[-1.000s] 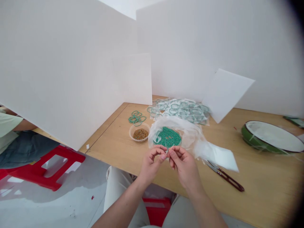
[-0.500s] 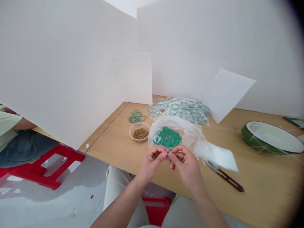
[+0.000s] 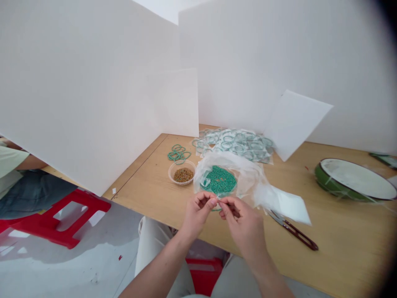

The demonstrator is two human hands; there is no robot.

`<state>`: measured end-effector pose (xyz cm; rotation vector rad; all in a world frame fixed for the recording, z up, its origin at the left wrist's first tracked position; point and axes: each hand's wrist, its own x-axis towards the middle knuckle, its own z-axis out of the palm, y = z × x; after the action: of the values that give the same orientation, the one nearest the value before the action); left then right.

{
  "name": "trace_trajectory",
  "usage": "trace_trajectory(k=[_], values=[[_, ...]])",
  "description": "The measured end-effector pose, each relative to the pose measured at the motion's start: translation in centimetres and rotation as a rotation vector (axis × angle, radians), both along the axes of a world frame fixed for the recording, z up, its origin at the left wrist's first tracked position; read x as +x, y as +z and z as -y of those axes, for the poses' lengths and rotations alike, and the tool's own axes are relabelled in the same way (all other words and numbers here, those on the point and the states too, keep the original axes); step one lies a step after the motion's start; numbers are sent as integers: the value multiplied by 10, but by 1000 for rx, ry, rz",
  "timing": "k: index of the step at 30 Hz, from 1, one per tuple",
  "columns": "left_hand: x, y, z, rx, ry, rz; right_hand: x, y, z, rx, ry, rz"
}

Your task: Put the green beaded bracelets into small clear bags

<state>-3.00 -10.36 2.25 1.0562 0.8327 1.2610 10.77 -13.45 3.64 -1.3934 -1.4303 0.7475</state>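
Note:
My left hand and my right hand meet over the near edge of the wooden table, fingertips pinched together. Between them hangs a small green bead loop, partly hidden by the fingers. Just beyond the hands lies a heap of green beads in a crumpled clear plastic bag. A small clear cup of brown beads stands left of the bag.
Finished green bead rings and bagged rings lie farther back. Dark red thread snips rest right of my hands. A green enamel dish sits at the right. White boards wall the table. Another person's arm and a red stool are at left.
My right hand has dropped slightly and its fingers have curled tighter. A green bead loop now shows below the fingertips, where thin thread ends stood up a second ago.

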Motion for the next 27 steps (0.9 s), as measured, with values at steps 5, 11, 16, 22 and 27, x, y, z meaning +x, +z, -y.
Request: trace_trajectory(k=[5, 11, 16, 22, 27], values=[[-1, 3, 3, 35, -10, -23, 2, 3, -9, -53, -50, -256], [-1, 4, 6, 7, -95, -51, 0, 10, -15, -136, 21, -428], [-3, 6, 5, -30, -101, -56, 1, 13, -14, -174, 140, -387], [-4, 7, 4, -65, -115, -124, 10, 10, -11, -203, 229, -311], [-4, 8, 6, -58, -98, -157, 14, 11, -6, -173, 245, -245]])
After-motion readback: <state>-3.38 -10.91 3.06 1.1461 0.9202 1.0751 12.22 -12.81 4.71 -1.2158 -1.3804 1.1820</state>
